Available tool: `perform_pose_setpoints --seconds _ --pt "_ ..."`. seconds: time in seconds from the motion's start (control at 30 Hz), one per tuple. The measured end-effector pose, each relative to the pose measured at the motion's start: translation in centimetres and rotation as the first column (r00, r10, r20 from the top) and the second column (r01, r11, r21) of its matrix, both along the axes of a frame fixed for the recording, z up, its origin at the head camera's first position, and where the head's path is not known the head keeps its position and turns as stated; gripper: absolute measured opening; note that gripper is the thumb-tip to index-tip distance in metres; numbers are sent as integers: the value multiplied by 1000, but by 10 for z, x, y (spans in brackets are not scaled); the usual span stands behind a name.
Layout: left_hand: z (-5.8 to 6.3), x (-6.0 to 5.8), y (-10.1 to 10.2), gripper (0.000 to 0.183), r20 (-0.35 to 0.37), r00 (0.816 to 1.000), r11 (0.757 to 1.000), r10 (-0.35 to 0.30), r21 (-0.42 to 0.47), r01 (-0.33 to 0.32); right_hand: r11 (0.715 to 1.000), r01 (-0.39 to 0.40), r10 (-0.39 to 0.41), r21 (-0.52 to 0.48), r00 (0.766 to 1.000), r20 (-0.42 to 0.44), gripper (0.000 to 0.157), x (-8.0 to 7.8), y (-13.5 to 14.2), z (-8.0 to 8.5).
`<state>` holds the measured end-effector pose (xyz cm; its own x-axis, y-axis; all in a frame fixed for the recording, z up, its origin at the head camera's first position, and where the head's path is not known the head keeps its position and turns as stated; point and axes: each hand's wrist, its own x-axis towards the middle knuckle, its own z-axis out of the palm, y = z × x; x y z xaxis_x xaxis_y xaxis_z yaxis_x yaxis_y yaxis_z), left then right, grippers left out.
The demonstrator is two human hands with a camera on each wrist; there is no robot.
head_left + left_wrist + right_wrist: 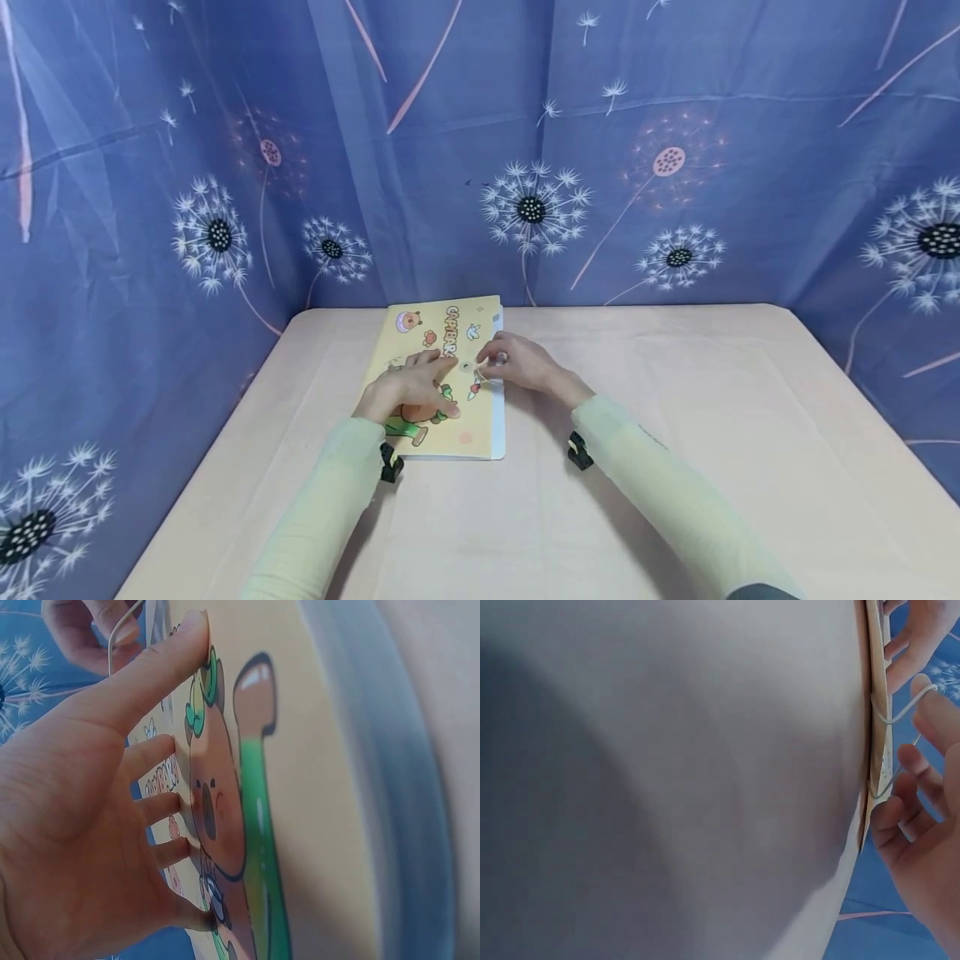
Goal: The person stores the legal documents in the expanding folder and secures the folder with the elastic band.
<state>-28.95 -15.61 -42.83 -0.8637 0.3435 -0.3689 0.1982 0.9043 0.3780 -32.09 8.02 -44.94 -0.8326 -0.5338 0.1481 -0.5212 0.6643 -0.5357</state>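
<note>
A yellow cartoon folder [468, 425] lies on the table, with capybara drawings and lettering on its cover. My left hand [408, 389] rests on the cover, thumb and fingers spread; in the left wrist view its fingertips touch the surface beside a drawn capybara [214, 795]. At the folder's right edge, my right hand [521, 363] pinches a thin white cord [910, 709]. The cord is drawn into a loop off the folder's edge, as the right wrist view shows. A small round button [466, 367] sits on the cover just left of the right fingertips.
The table is covered with a pale pink cloth [675, 417]. Behind it and along the sides hangs a blue curtain [450, 208] printed with dandelions. Each wrist wears a black camera mount [578, 450] below the sleeve's cuff.
</note>
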Motion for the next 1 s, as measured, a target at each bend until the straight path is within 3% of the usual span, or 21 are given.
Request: perform_pose_setpoints --seconds 0.3,0.5,0.7,1.0 --pt "0 0 0 102 -4 1000 1000 -4 1 4 989 -113 122 92 987 -101 22 -9 -13 7" --pt "-3 -2 -2 103 -7 1000 1000 -1 1 1 973 -150 169 173 980 -102 24 -15 -22 10" --pt "-4 -1 -3 103 -7 1000 1000 2 1 -2 938 -155 188 310 979 -79 28 -22 -32 11" --pt "-5 -2 -2 111 -26 1000 1000 15 -11 -16 901 -136 177 411 982 -63 31 -25 -46 15"
